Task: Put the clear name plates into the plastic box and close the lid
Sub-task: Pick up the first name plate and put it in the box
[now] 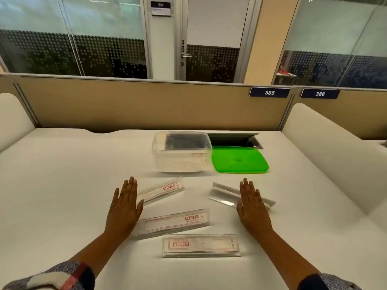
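Note:
Several clear name plates lie on the white table: one upper left point(162, 190), one in the middle point(176, 223), one nearest me point(201, 245), and one at the right point(225, 195). A clear plastic box point(181, 152) stands open behind them, its green lid point(239, 160) lying flat to its right. My left hand point(124, 208) lies flat, fingers straight, beside the left ends of two plates. My right hand point(252, 203) lies flat with straight fingers over the right plate's far end. Neither hand holds anything.
A cable hatch point(234, 139) is open in the table behind the lid. A tan partition point(146, 105) bounds the table's far edge, with white side panels point(326, 151) at left and right.

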`<move>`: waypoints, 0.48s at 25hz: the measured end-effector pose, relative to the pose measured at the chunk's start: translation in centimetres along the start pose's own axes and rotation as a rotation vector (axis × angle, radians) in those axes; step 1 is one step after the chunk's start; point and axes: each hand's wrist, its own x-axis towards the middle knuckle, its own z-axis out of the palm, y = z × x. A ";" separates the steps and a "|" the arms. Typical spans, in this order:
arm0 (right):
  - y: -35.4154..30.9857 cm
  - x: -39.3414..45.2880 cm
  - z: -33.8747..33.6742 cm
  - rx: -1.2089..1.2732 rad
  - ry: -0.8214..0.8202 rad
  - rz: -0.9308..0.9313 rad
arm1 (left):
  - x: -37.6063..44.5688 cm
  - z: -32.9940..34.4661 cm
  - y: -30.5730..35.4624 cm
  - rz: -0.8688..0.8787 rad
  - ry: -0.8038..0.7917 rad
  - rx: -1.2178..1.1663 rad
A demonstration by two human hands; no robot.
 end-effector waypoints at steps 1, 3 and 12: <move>-0.2 -0.4 0.2 0.022 0.004 0.004 | -0.3 0.0 -0.2 -0.009 0.024 -0.025; -0.6 -1.1 0.2 0.043 -0.024 -0.003 | -1.0 -0.1 -0.4 -0.026 0.037 -0.025; 0.2 -1.7 2.1 0.110 -0.268 -0.052 | -3.5 2.3 -1.8 -0.065 -0.022 -0.070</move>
